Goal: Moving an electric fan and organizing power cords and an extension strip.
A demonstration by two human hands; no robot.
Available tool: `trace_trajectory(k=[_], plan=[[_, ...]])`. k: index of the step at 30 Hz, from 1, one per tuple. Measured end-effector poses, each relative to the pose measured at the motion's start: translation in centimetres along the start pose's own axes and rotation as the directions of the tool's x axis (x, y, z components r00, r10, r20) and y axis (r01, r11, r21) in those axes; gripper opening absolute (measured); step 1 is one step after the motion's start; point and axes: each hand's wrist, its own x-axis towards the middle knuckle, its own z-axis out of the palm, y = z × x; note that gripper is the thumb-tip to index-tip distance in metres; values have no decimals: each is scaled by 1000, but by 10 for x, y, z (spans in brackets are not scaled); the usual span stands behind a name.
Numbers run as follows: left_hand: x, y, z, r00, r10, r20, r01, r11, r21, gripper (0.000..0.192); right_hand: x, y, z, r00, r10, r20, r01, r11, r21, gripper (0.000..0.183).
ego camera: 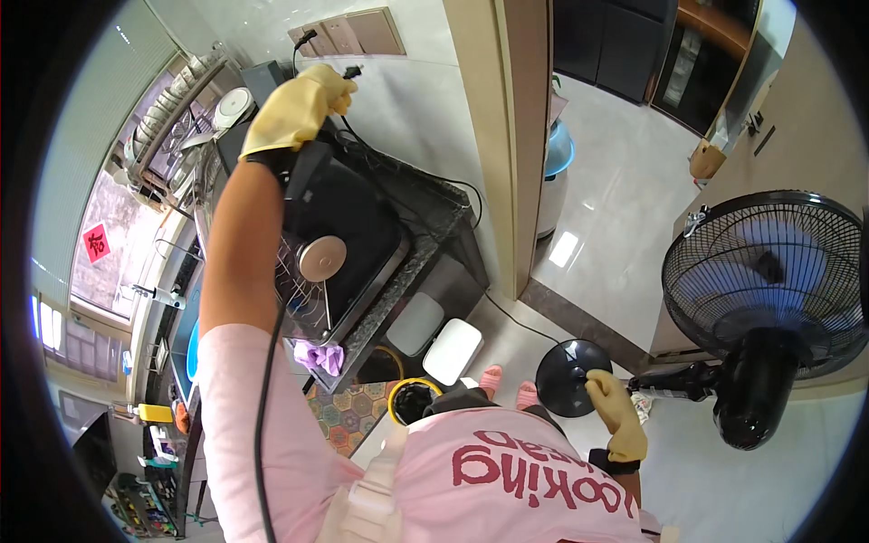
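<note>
My left hand (305, 102), in a yellow rubber glove, reaches to the tiled wall and holds a black plug (352, 72) by the fingers. The plug is apart from the wall socket panel (353, 35), just below it. A black power cord (441, 178) hangs below the glove and runs over the counter edge towards the floor. My right hand (614, 414), gloved too, is closed around the pole of a black standing fan (764, 271). The fan's round base (560, 387) stands on the floor near my feet. Its head is to my right.
Another plug (307, 39) sits in the panel. Under my left arm is a black appliance (360, 203) on the dark stone counter (387, 305), with a purple cloth (319, 356) at the corner. A white-lidded bin (453, 349) and a yellow-rimmed bucket (413, 400) stand below. A doorway frame (499, 136) is ahead.
</note>
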Motion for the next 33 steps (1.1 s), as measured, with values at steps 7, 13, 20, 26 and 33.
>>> trace_trajectory(k=[7,13,20,26,33], plan=[[-49,-22,68,821,569,-50,-525,786,327,20,-41,69,0,975,208,80,-203,977,-65,37],[-38,-30,69,738,674,3,-469,511,720,30,-29,48,-9,983,181,32,-179,981,-74,35],[-23,-37,14,443,884,-149,-439,359,824,14,7,18,-2,981,192,18,-191,981,-38,38],[-23,32,-60,836,178,-519,178,806,564,40,12,-18,0,961,275,-15,-276,959,-66,40],[66,-33,-81,913,187,-363,-233,969,-87,35,7,-24,10,949,313,-30,-314,947,-59,37]])
